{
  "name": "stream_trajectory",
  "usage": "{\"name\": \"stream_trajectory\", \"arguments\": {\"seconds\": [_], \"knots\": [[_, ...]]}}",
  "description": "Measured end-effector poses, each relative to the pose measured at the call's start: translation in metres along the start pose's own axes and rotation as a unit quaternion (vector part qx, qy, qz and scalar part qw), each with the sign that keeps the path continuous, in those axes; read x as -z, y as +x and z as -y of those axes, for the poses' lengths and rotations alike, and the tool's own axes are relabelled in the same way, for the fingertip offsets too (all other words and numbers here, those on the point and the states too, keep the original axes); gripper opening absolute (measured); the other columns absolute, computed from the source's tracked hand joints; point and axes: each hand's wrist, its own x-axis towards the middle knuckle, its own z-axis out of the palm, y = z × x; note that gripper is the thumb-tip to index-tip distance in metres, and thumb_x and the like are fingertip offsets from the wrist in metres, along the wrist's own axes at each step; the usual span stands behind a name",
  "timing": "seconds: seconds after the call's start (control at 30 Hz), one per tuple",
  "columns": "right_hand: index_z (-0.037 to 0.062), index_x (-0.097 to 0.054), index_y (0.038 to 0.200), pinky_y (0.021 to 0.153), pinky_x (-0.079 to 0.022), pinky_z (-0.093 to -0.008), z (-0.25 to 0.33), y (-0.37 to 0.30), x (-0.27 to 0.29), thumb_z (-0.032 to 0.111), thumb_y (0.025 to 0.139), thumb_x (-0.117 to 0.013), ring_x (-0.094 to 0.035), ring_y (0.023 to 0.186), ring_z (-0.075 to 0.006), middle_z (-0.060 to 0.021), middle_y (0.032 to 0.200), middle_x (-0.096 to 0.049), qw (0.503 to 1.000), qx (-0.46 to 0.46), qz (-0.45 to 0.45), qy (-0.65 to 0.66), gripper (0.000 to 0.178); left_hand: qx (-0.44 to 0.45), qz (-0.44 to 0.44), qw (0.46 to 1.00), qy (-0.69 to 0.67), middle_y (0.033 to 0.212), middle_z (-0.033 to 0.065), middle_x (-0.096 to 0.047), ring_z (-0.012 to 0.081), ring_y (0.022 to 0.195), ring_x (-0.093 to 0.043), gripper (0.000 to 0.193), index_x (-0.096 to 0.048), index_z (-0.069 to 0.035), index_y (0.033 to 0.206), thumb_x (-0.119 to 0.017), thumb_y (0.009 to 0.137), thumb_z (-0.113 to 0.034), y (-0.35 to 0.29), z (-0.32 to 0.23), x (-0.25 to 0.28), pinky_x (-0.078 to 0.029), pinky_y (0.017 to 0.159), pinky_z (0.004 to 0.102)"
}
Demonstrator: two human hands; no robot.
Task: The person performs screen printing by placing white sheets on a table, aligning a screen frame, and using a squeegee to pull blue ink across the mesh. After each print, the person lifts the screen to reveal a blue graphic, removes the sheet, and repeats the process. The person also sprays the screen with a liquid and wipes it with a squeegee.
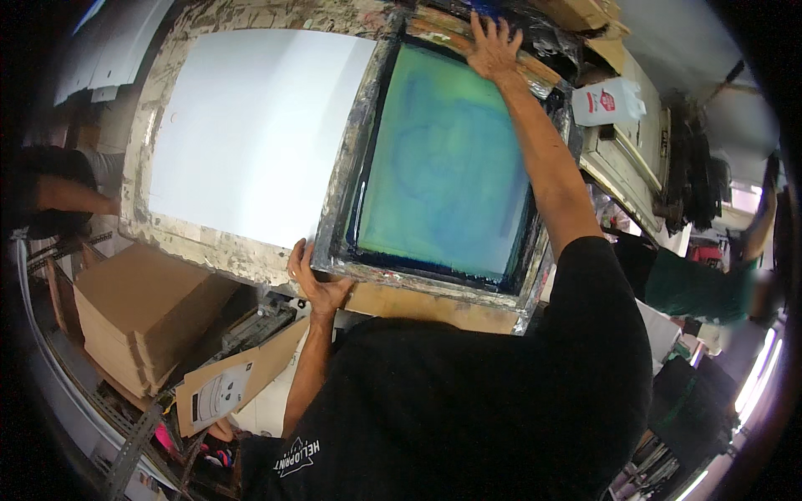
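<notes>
A screen printing frame [330,225] with blue-green mesh and dark ink along its inner edges lies in front of me, slightly turned. Left of it, a large white sheet [251,134] rests on a worn, ink-stained board [138,179]. My left hand [317,280] is at the frame's near left corner, fingers along its side and thumb at the near edge, apparently gripping it. Across the frame, my right hand [494,52] lies with spread fingers on the far rail, and that forearm passes over the mesh's right side.
Stacked brown cardboard [150,305] stands below the board at left, near a printed cardboard piece [221,397]. A translucent plastic jug [608,102] sits at the far right. Another person's arm [79,196] reaches the board's left edge; a person in green [697,284] is at right.
</notes>
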Motion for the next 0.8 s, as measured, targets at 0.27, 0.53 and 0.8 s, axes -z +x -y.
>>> {"name": "stream_trajectory", "arguments": {"seconds": [0.27, 0.53, 0.8], "knots": [[0.0117, -0.022, 0.157, 0.112, -0.026, -0.0568, 0.052, -0.126, 0.258, 0.041, 0.085, -0.066, -0.028, 0.142, -0.0437, -0.0218, 0.152, -0.032, 0.961, 0.091, 0.141, 0.222, 0.090, -0.017, -0.056, 0.996, -0.067, 0.128, 0.0165, -0.050, 0.0339, 0.124, -0.041, 0.104, -0.046, 0.002, 0.136, -0.095, 0.054, -0.040, 0.003, -0.018, 0.016, -0.031, 0.106, 0.0487], [0.0164, -0.036, 0.153, 0.110, -0.031, -0.0512, 0.059, -0.249, 0.458, 0.018, 0.084, -0.068, -0.039, 0.137, -0.0363, -0.0141, 0.147, -0.044, 0.973, 0.088, 0.191, 0.097, 0.076, -0.065, -0.098, 0.978, -0.170, 0.134, 0.0161, -0.048, 0.0308, 0.122, -0.046, 0.112, -0.034, 0.000, 0.146, -0.096, 0.057, -0.027, 0.128, -0.160, 0.074, -0.036, 0.105, 0.0443], [0.0226, -0.042, 0.150, 0.106, -0.031, -0.0495, -0.001, -0.185, 0.454, 0.010, 0.089, -0.061, -0.047, 0.129, -0.0313, -0.0109, 0.138, -0.054, 0.989, 0.038, -0.137, 0.052, 0.066, 0.391, -0.112, 0.809, -0.426, 0.160, 0.0170, -0.021, 0.0320, 0.143, -0.026, 0.092, -0.019, -0.008, 0.155, -0.064, 0.090, -0.056, 0.137, -0.111, 0.074, -0.026, 0.112, 0.0523]]}}
